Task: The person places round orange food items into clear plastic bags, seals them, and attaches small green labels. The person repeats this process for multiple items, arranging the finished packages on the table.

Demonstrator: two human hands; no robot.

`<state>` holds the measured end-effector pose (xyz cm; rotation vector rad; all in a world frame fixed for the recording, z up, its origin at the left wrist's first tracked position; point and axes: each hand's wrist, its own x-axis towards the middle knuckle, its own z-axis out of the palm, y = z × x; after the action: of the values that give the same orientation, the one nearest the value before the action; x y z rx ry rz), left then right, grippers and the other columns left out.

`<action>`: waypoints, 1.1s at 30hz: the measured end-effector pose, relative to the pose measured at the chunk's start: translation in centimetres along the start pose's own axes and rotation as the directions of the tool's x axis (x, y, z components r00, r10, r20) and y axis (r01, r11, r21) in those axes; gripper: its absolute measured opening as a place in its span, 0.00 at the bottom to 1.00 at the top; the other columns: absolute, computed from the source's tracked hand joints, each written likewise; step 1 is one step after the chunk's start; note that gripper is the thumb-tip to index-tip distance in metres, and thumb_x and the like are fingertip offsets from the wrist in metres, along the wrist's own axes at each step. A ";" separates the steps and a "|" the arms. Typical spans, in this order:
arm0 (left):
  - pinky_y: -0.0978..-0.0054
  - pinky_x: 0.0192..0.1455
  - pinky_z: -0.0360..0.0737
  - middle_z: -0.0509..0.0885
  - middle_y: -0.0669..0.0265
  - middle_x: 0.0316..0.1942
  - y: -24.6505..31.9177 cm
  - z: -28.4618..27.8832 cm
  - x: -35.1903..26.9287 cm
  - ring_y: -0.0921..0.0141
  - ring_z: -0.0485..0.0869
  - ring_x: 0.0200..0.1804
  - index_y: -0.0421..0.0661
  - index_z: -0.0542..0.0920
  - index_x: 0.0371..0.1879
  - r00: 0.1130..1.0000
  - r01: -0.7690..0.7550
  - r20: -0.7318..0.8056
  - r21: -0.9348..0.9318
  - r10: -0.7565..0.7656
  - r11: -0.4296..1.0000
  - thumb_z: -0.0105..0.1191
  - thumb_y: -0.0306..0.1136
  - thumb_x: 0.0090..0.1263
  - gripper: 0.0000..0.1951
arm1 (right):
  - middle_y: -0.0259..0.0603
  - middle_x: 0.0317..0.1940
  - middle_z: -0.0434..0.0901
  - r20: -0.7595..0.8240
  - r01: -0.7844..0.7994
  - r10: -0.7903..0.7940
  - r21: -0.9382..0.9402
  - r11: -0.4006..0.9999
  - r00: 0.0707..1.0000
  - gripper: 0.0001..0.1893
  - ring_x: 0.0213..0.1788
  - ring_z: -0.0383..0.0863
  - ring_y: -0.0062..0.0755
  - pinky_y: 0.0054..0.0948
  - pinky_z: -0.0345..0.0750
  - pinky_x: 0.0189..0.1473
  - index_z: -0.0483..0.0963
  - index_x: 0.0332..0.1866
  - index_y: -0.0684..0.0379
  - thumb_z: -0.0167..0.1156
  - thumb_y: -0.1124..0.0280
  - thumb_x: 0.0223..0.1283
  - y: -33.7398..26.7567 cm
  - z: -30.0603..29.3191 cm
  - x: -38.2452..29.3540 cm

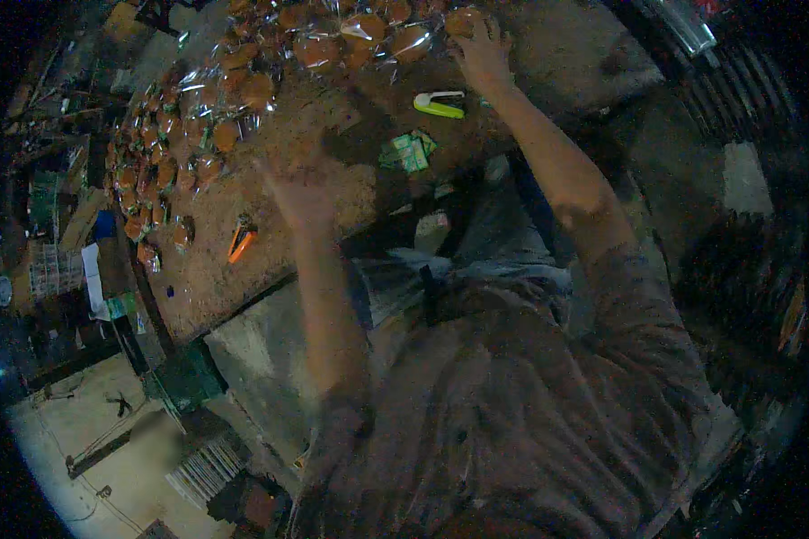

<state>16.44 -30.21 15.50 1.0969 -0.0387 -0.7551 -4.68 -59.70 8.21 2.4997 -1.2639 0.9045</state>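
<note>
At the table's far edge, my right hand has its thumb and fingers around a round brown piece. My left hand, blurred, is over the brown table with its thumb apart and nothing visible in it. Between the hands lie a green-and-white stapler and a small pile of green printed slips. An orange stapler rests left of my left hand. Several round brown pieces in clear wrap lie beyond the hands.
Many smaller wrapped packs with green bits cover the table's left side. The table's near edge runs slantwise before my body. Cluttered goods stand beyond its left end. A ribbed dark surface is at the upper right.
</note>
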 end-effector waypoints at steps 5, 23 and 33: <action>0.52 0.69 0.71 0.70 0.56 0.70 -1.5 4.2 -2.9 0.57 0.70 0.71 0.50 0.64 0.72 0.977 -0.187 0.143 0.197 0.161 0.962 0.56 0.58 0.73 0.35 | 0.46 0.54 0.78 -0.109 -0.026 0.110 0.580 0.814 0.988 0.15 0.57 0.78 0.45 0.45 0.75 0.60 0.78 0.54 0.61 0.58 0.60 0.73 -0.1 -6.0 6.1; 0.76 0.42 0.80 0.87 0.63 0.34 -2.4 6.9 -8.9 0.74 0.83 0.37 0.35 0.85 0.46 0.945 -0.232 0.322 0.560 0.049 0.795 0.58 0.47 0.76 0.22 | 0.32 0.45 0.81 0.501 -0.539 0.202 0.806 0.244 0.841 0.18 0.47 0.78 0.21 0.24 0.72 0.56 0.81 0.50 0.60 0.58 0.54 0.74 -13.0 -17.1 -5.3; 0.71 0.60 0.76 0.86 0.59 0.51 -1.4 7.2 -11.5 0.71 0.82 0.53 0.31 0.82 0.52 0.876 -0.441 0.373 0.362 0.306 0.821 0.39 0.43 0.86 0.24 | 0.42 0.27 0.79 0.230 -0.271 0.169 0.920 0.284 0.958 0.15 0.30 0.77 0.25 0.29 0.73 0.35 0.79 0.37 0.63 0.60 0.60 0.73 -11.3 -17.7 -4.4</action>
<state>4.24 -29.64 21.64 1.3379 -0.7032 -0.5515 -5.45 -42.23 20.70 3.2268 -1.3336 2.2039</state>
